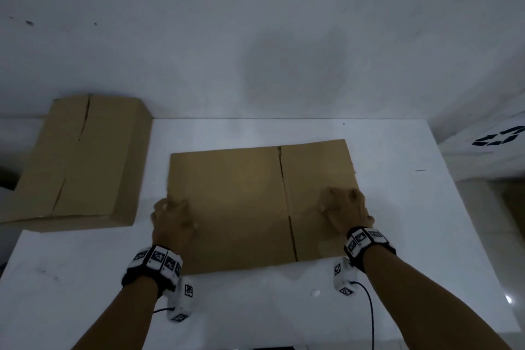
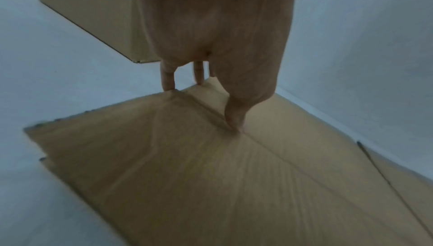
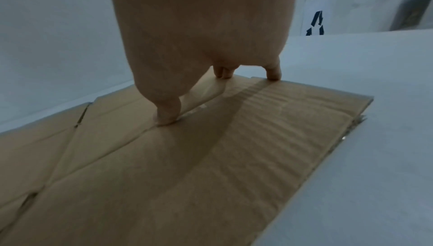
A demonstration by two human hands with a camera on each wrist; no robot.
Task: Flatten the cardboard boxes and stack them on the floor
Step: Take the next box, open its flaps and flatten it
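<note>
Head view: flat box (image 1: 241,207) lies on the table (image 1: 85,293), left hand (image 1: 172,221) and right hand (image 1: 345,207) at its side edges, likely to lift it; second box (image 1: 82,162) unflattened. Wrist views: spread fingertips (image 2: 234,122) press cardboard, thumbs on top

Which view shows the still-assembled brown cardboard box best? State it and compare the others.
The head view: the still-assembled brown cardboard box shows whole, top seam included, at the white table's left end. The left wrist view catches only its lower corner behind the left hand. The right wrist view misses it.
</note>
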